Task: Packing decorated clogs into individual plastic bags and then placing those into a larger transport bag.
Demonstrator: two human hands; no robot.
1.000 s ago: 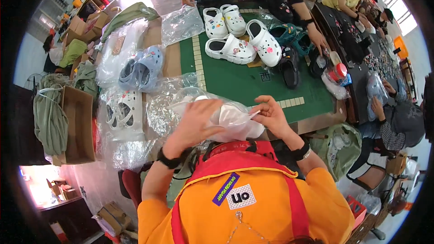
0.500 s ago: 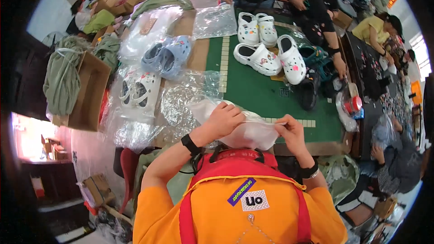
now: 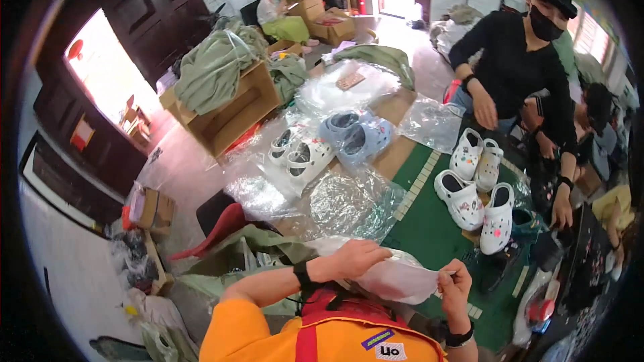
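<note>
A translucent white plastic bag (image 3: pixel 402 280) is stretched between my two hands, just in front of my body. My left hand (image 3: pixel 357 259) has its fingers curled over the bag's upper left edge. Pinched in my right hand (image 3: pixel 455 287) is the bag's right-hand corner. Whatever may be inside the bag cannot be made out. Beyond my hands, on the green mat (image 3: pixel 422 228), stand a white pair of clogs (image 3: pixel 476 159) with charms and two more white clogs (image 3: pixel 469 208) nearer to me.
Left of the mat, a blue pair of clogs (image 3: pixel 359 135) and another white pair (image 3: pixel 303 155) lie on clear plastic. A cardboard box (image 3: pixel 231 110) with green cloth is further left. Across the table, a person in black (image 3: pixel 516 70) reaches toward dark clogs (image 3: pixel 500 265).
My view has swung left and up, showing more of the room and doorway. Both hands still hold the bag. The person across the table is now seen more fully.
</note>
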